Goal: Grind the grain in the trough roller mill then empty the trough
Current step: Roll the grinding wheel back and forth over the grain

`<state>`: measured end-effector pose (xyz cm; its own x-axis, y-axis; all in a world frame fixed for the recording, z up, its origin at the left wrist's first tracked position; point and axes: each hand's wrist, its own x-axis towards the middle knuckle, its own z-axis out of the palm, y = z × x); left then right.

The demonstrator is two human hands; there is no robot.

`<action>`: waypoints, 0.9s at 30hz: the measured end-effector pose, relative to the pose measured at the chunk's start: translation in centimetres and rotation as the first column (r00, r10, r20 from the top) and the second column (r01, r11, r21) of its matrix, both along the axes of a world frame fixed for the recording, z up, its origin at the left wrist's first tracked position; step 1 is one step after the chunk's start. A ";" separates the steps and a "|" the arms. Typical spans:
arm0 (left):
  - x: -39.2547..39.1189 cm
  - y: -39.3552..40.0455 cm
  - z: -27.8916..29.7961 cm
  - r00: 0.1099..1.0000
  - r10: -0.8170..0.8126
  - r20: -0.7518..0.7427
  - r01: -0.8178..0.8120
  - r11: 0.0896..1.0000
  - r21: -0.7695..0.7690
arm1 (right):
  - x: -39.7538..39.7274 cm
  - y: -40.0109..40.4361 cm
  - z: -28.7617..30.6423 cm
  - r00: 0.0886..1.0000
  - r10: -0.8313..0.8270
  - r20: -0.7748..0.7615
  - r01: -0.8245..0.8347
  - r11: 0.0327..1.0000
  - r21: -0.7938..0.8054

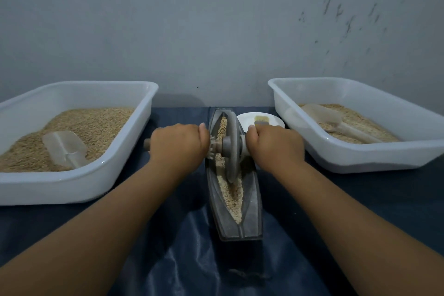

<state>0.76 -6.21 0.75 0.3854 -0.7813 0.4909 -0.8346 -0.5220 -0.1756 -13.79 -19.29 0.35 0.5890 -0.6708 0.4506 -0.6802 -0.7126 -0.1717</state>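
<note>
**Inspector:** Head view, the only one supplied. The dark grey boat-shaped trough (234, 199) lies lengthwise on the dark blue sheet-covered table (336, 211), between the person's forearms. The grey disc-shaped roller wheel (231, 145) stands upright in its channel, in the tan cracked grain (231, 196) that fills the groove.

**Assistant:** Hands?

**Inspector:** The left hand (176, 145) is clenched round the axle handle on its side; the handle's end (147, 144) shows beyond the knuckles. The right hand (275, 143) is wrapped round the opposite handle, close against the wheel.

**Assistant:** Handling?

**Inspector:** My judgement: wheel and trough look rigid and heavy, likely cast or stone. The axle handles are the proper hold for grinding. To empty it, I would take the trough by both long sides near the middle; the grain is loose and will spill if it tips early.

**Assistant:** Surroundings?

**Inspector:** A white plastic tub of whole grain (79, 146) with a translucent scoop (64, 149) sits to the left. A second white plastic tub (360, 127), holding coarser grain and another scoop (336, 122), sits to the right. Behind the right hand, a small white plate (245, 120) carries a brush (260, 120). Both tubs stand near the handle ends, and the sheet is wrinkled and glossy, so the trough may slide.
</note>
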 end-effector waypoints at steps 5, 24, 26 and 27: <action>-2.7 4.1 -0.2 0.999 -0.029 -0.039 0.022 0.985 -0.174 | -4.1 2.9 0.6 0.994 0.105 -0.018 -0.106 0.993 -0.053; -1.6 2.7 -0.4 0.997 -0.049 0.064 0.056 0.992 -0.115 | -2.8 1.9 -0.2 0.998 0.051 -0.022 -0.052 0.998 -0.043; -2.4 4.2 -0.4 0.996 -0.085 0.027 0.089 0.973 -0.214 | -4.3 3.2 0.1 0.996 0.086 -0.003 -0.086 0.994 -0.066; -2.4 4.5 -0.4 0.995 -0.099 0.015 0.100 0.968 -0.231 | -4.8 3.6 0.2 0.996 0.094 0.008 -0.093 0.992 -0.081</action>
